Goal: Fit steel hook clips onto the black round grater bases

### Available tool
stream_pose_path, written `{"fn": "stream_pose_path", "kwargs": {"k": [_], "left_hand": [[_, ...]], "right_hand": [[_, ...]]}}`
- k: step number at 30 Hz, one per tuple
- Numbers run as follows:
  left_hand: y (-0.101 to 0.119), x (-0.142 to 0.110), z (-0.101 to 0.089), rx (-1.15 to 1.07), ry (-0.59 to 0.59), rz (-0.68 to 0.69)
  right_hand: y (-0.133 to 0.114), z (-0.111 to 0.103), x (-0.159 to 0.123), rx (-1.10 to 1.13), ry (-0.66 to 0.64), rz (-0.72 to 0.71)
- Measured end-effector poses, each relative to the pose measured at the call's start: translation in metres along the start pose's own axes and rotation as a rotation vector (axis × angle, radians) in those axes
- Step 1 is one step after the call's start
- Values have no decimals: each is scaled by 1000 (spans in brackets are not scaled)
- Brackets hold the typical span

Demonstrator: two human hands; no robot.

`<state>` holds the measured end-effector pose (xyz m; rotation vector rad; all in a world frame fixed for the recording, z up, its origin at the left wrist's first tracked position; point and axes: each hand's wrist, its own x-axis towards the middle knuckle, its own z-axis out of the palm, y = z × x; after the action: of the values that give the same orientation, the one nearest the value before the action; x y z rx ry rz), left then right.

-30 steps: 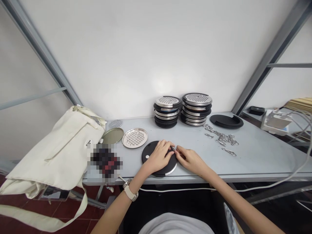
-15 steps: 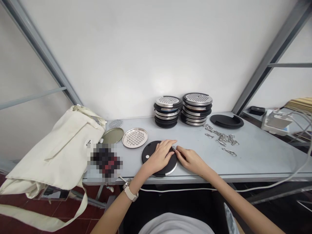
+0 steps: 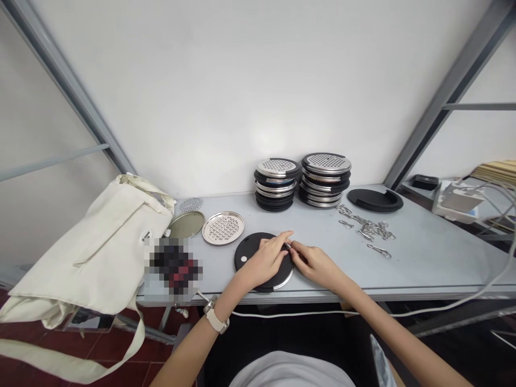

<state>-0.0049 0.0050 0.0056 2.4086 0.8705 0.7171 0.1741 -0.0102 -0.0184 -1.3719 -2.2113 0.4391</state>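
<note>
A black round disc lies near the front edge of the table, with a small white dot on its left and a silver rim showing at lower right. My left hand rests across it, holding it down, with thumb and forefinger reaching to its right edge. There my right hand pinches a small metal clip, mostly hidden by the fingers. Several loose metal clips lie farther right. A round grater plate and an olive-coloured round plate lie to the left.
Two stacks of black-and-silver discs, the left stack and the right stack, stand by the wall. Another black disc lies right of them. A cream bag covers the left end. A white cable runs along the front.
The fingers of both hands have shifted slightly around the metal clip at the disc's edge. The disc and the other things stay in place.
</note>
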Motion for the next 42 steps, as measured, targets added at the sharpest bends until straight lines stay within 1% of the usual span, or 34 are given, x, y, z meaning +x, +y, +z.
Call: {"fn": "stream_pose_path", "kwargs": {"k": [9, 16, 20, 30, 42], "left_hand": [[1, 0, -1, -8, -5, -10], [-1, 0, -1, -60, 25, -14], [-1, 0, -1, -72, 22, -31], [-5, 0, 2, -40, 20, -4], [1, 0, -2, -45, 11, -42]], "right_hand": [[-2, -1, -1, 1, 11, -11], [1, 0, 0, -6, 7, -14], [1, -2, 0, 0, 7, -21], [2, -1, 0, -3, -1, -24], [1, -1, -2, 14, 6, -35]]}}
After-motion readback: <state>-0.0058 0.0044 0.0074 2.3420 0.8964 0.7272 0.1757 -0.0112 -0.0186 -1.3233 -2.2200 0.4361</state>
